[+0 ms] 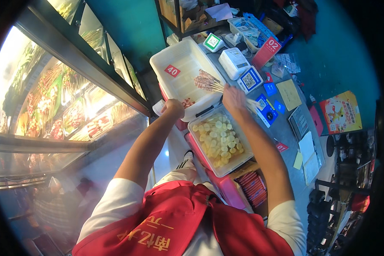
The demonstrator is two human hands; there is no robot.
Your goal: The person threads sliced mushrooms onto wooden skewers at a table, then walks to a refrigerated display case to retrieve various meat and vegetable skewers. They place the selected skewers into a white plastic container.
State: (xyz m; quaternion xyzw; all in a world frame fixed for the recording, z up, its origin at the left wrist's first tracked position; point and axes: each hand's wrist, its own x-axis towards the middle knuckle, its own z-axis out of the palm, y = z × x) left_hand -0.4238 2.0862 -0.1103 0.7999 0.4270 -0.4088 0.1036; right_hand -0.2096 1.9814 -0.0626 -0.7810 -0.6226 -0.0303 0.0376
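Note:
My right hand [234,98], slightly blurred, grips a bundle of meat skewers [205,80] by their wooden sticks. The meat ends fan out to the left over a white plastic basket [171,59], and the stick ends stick out behind the hand. At the basket's near left corner, my left hand [173,108] is curled at the rim; whether it holds the rim or some sticks is hidden. More skewered meat [188,102] lies inside the basket close to those fingers. A red number card [172,70] rests on the basket's inner left side.
Nearer me, a clear tub [244,156] holds pale round slices on sticks, beside a carton of red packets [251,187]. The grey counter [276,128] bears payment-code stands [250,80], number cards and a calculator [298,123]. A lit glass display case [92,145] full of skewers stands left.

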